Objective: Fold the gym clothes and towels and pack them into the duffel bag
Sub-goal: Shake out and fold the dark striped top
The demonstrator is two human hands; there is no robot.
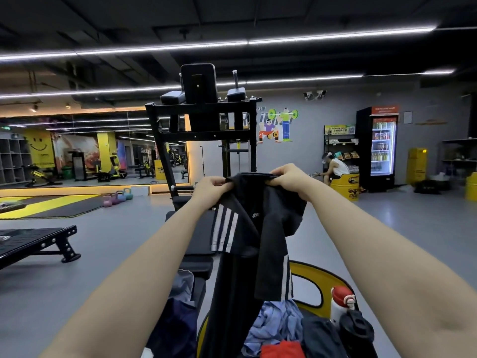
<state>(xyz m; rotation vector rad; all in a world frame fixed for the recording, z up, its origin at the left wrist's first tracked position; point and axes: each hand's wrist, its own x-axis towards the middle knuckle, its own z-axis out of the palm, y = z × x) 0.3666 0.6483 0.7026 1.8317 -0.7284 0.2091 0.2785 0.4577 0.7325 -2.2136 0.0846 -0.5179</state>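
A black sports shirt [254, 228] with white triple stripes on its sleeves hangs in the air in front of me. My left hand [210, 191] pinches its top edge on the left, and my right hand [290, 179] grips the top edge on the right. Both arms are stretched forward at chest height. Below the shirt lies a pile of clothes: a light blue garment [273, 324], a red one [282, 350], and a dark navy one [175, 326]. No duffel bag can be made out.
A white bottle with a red cap [342, 303] and a black shaker [357, 332] stand at the lower right by a yellow-rimmed seat [312, 275]. A black bench [198, 236] and tall rack [204, 120] stand ahead. Another bench [33, 244] is left. A person [334, 167] sits far right.
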